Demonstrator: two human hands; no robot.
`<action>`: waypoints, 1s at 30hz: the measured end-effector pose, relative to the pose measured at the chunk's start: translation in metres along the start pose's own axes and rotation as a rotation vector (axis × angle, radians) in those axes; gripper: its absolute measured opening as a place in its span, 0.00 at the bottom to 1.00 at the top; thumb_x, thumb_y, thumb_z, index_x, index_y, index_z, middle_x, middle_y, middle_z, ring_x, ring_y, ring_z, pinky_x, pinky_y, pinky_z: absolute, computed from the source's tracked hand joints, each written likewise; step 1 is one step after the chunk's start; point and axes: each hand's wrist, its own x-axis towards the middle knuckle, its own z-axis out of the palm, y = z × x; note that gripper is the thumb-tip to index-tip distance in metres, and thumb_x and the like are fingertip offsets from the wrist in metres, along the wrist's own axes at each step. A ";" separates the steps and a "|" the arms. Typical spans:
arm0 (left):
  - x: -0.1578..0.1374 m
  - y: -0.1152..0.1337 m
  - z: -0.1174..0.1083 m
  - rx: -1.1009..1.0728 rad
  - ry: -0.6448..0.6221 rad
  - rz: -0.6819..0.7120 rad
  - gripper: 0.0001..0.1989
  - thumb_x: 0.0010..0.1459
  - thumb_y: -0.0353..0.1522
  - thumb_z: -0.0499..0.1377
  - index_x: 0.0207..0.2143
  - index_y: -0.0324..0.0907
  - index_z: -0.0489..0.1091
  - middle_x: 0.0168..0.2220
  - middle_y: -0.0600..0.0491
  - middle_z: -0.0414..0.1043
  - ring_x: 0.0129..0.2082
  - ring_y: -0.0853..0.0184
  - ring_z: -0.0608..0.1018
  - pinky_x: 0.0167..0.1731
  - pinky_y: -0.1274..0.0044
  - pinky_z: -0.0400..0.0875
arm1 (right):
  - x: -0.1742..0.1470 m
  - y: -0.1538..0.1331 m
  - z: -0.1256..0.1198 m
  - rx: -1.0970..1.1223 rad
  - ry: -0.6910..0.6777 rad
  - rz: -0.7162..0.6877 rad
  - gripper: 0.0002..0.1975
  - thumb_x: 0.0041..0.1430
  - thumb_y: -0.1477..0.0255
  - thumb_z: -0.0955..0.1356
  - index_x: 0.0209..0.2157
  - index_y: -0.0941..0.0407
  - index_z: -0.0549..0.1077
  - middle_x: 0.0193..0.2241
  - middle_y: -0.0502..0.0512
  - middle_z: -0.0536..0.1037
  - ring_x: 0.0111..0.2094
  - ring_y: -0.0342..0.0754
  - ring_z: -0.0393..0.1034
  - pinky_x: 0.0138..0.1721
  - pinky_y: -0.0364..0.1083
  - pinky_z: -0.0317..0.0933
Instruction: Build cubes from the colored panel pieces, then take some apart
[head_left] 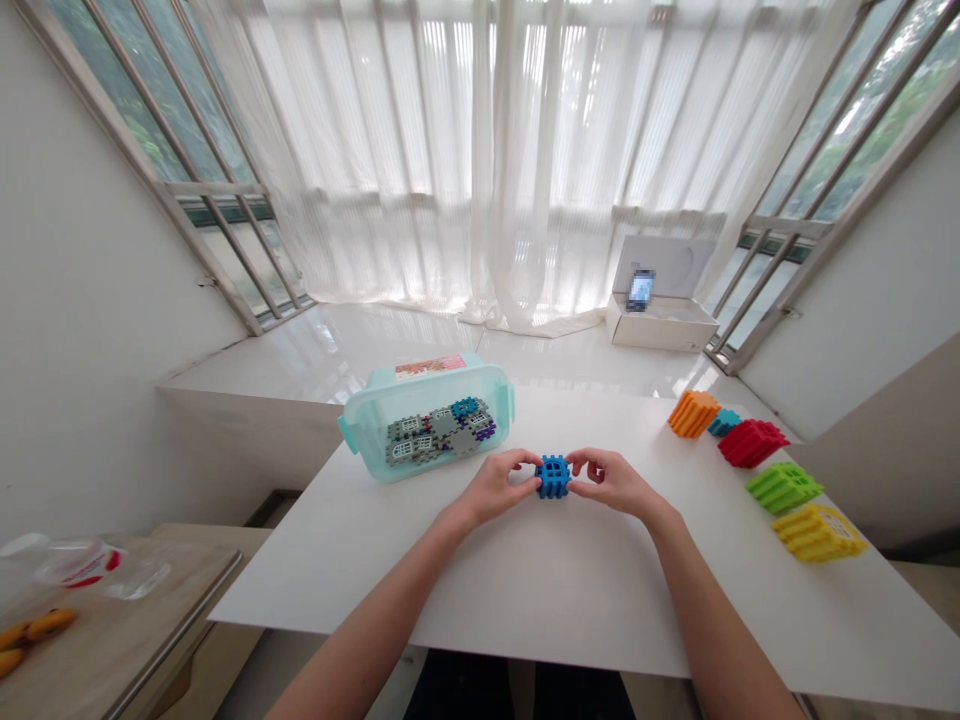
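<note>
Head view: one blue block [553, 477], lattice-faced with toothed edges, on or just above the white desk [555, 590], near the middle and between two bare hands. Left hand [486, 487]: thumb and fingers clamped on the block's left edge. Right hand [616, 482]: thumb and fingertips closed on the right edge, remaining fingers curled. Handling, by judgement: light, stiff plastic, little risk of breaking; smooth faces may slip, notched edges should give better purchase; best held at opposite sides, gently, lest the joints part. Beside the left hand: one teal tub [355, 437] containing grey pieces [455, 440]. At the right: an orange stack [693, 413], red stack [752, 442], green stack [784, 487] and yellow stack [817, 532].
</note>
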 end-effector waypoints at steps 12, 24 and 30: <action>0.010 -0.019 -0.058 0.452 0.346 -0.134 0.10 0.61 0.33 0.55 0.41 0.41 0.73 0.43 0.47 0.77 0.45 0.59 0.77 0.47 0.69 0.72 | 0.007 0.009 -0.002 0.082 0.205 0.057 0.21 0.61 0.53 0.64 0.37 0.55 0.77 0.29 0.53 0.75 0.27 0.45 0.63 0.30 0.45 0.60; 0.038 -0.040 -0.073 1.027 0.249 -0.443 0.21 0.64 0.43 0.48 0.47 0.39 0.72 0.47 0.41 0.74 0.47 0.51 0.75 0.44 0.65 0.68 | 0.012 0.008 0.008 0.098 0.309 0.023 0.21 0.61 0.52 0.63 0.30 0.55 0.75 0.24 0.50 0.73 0.23 0.43 0.60 0.26 0.43 0.57; 0.045 -0.040 -0.078 1.005 0.207 -0.526 0.20 0.62 0.45 0.52 0.44 0.40 0.74 0.45 0.42 0.75 0.43 0.51 0.77 0.39 0.67 0.70 | 0.011 0.002 0.009 0.077 0.304 0.005 0.20 0.60 0.54 0.64 0.30 0.55 0.74 0.23 0.50 0.72 0.23 0.43 0.58 0.26 0.43 0.57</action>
